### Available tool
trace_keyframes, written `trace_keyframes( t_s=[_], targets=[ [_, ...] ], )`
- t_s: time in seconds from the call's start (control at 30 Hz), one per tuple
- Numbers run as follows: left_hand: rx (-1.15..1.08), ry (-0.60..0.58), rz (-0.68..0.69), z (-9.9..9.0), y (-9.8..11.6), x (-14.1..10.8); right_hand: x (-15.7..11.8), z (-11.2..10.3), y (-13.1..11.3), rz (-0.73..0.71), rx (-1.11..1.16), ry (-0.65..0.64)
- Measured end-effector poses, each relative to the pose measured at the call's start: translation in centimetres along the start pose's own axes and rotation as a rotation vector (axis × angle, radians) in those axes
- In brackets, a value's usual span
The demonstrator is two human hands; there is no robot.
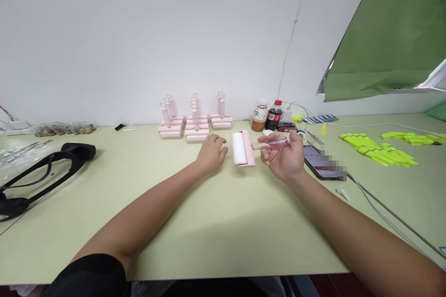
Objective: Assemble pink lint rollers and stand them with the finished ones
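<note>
1. At the left edge of the frame, a black plastic frame with looped bands (78, 151) lies on the pale green tabletop (156, 241), beside crumpled clear plastic wrapping (21, 158).
2. Left of upper centre, pink lint rollers with upright translucent handles (197, 135) stand in three groups against the white wall (139, 32).
3. At centre, the left hand (211, 154) is empty, palm down with fingers loosely bent, just in front of those groups; whether it touches the tabletop I cannot tell.
4. Right of centre, a separate lint roller with a white cylinder, pink cover and clear pink handle (239, 149) lies between the hands, its head towards the left hand but apart from it.
5. The right hand (287, 158), palm turned up, grasps that roller's handle between thumb and fingers, so the head projects leftward from it.
6. Just right of the right hand lies a black-edged smartphone (318, 162); neon yellow folded fabric pieces (386, 153) lie farther right.
</note>
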State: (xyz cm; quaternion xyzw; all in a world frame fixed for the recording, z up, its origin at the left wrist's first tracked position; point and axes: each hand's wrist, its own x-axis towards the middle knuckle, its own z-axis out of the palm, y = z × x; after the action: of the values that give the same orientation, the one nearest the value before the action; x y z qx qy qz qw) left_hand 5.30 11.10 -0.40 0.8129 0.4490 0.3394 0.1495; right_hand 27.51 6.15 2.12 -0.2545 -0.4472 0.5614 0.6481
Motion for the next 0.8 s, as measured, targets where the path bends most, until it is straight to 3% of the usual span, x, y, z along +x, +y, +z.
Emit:
trace_keyframes(
  t_s=[0.1,0.23,0.4,0.5,0.6,0.8],
  targets=[
    [-0.056,-0.063,-0.089,1.3,-0.6,2.8,0.4,-0.7,0.5,-0.031,-0.053,0.036],
    [-0.196,-0.058,-0.225,2.1,-0.8,3.3,0.2,-0.6,1.1,-0.035,-0.04,0.078],
    [-0.427,0.008,-0.467,0.4,-0.5,0.0,-0.8,0.8,1.1,-0.07,-0.031,0.027],
    [-0.73,0.014,-0.527,-1.0,0.3,-2.6,-1.6,1.8,1.2,-0.052,-0.082,-0.003],
    [-0.985,-0.014,-0.525,-1.7,1.0,-4.6,-2.3,2.5,1.4,-0.017,-0.077,-0.056],
    [-0.987,-0.144,-0.404,-1.1,1.9,-6.1,-3.0,2.9,2.1,0.091,-0.033,-0.195]
  ],
)
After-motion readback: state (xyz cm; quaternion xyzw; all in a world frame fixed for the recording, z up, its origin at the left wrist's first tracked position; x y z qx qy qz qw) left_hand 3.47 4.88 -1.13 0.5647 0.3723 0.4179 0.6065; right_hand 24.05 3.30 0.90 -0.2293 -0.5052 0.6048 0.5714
